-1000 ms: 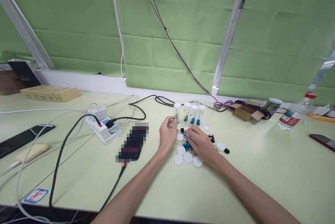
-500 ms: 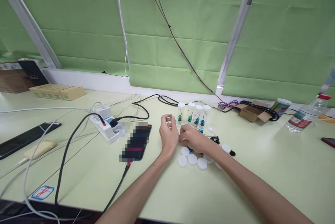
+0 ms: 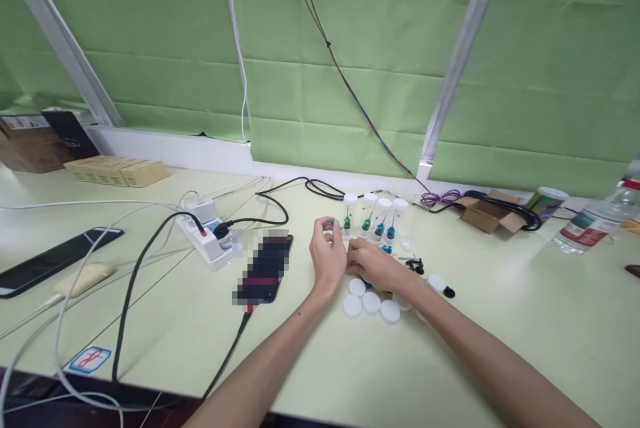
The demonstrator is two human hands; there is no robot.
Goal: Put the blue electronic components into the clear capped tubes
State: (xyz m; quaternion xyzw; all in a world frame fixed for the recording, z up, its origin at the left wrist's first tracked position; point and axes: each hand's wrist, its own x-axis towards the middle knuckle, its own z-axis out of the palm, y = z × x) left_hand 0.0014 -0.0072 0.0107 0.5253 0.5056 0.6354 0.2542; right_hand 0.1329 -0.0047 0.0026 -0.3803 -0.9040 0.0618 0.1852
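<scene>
My left hand [image 3: 328, 258] is raised over the table, its thumb and fingers closed on a small blue-green piece [image 3: 333, 222], of which only a bit shows. My right hand [image 3: 375, 264] is low beside the left wrist, fingers curled down; whatever they may hold is hidden. Behind the hands, several clear tubes [image 3: 383, 218] with white lids stand in a row, with green and blue needle tips inside. Round white caps [image 3: 371, 303] lie in front of the right hand. A loose blue needle tip [image 3: 386, 249] and small black parts [image 3: 415, 266] lie beyond it.
To the left are a phone [image 3: 264, 269] on a cable, a white power strip [image 3: 207, 241] and a dark tablet-like device [image 3: 55, 261]. An open cardboard box [image 3: 487, 211] and a water bottle [image 3: 583, 225] stand at the right. Cables [image 3: 320, 186] run along the back.
The whole view has shifted slightly, so things appear a little further right. Both hands keep nearly the same pose, the left still pinching the blue-green piece.
</scene>
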